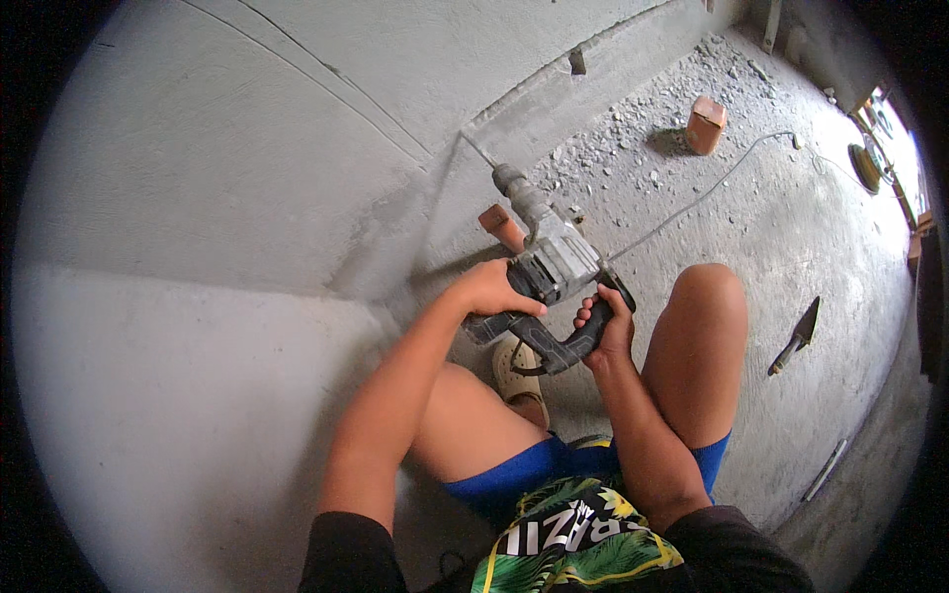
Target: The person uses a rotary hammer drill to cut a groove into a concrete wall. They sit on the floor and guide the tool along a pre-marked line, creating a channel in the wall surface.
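A grey and black rotary hammer drill is held between my two hands, slanting up and to the left. Its bit reaches the wall at the end of a chiselled groove; whether the tip is inside the wall cannot be made out. My right hand is wrapped round the black rear handle. My left hand grips the drill's body from the left side, thumb over the housing. Just behind the drill's front half stands an orange-red brick, partly hidden.
Broken rubble lies along the wall's foot, with another orange-red brick among it. A grey cord crosses the floor. To the right lies a trowel. A coiled reel sits far right. My clog is below the drill.
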### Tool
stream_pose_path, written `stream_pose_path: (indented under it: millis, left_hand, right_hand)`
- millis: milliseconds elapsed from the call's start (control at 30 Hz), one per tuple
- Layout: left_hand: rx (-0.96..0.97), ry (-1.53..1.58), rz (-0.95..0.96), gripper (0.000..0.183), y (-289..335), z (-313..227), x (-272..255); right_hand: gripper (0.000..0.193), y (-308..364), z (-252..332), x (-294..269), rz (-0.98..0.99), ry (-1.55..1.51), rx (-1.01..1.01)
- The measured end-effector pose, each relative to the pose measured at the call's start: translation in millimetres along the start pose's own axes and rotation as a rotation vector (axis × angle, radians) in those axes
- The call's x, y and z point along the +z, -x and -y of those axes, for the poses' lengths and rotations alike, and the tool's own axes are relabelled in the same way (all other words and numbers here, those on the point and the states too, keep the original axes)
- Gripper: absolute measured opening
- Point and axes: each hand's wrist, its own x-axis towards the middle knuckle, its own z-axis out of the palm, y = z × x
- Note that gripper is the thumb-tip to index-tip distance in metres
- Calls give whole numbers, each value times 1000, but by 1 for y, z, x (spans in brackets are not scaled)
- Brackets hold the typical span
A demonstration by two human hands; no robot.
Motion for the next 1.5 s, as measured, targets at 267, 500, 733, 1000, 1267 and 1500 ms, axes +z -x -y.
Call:
stream_pose_path:
  millis: [267,500,733,1000,1267,1500]
  left_hand:
    - [86,75,14,79,-5,-2,-2]
    - [70,99,28,76,15,-14,5]
    - [147,136,46,66,54,-26,33]
    - [149,112,40,61,81,-33,59]
    - [168,175,7,61,60,-25,59]
    - [110,40,-6,69,22,-9,29]
  right_hand:
    - [22,11,20,17,25,36,-67]
    - [23,30,21,15,-2,111,-107]
    - [18,77,24,-13,113,53,-120]
    - [16,109,22,-38,146,37,-153]
    - [16,86,27,-34,149,21,-136]
    - [18,32,7,-26,125,-38,-90]
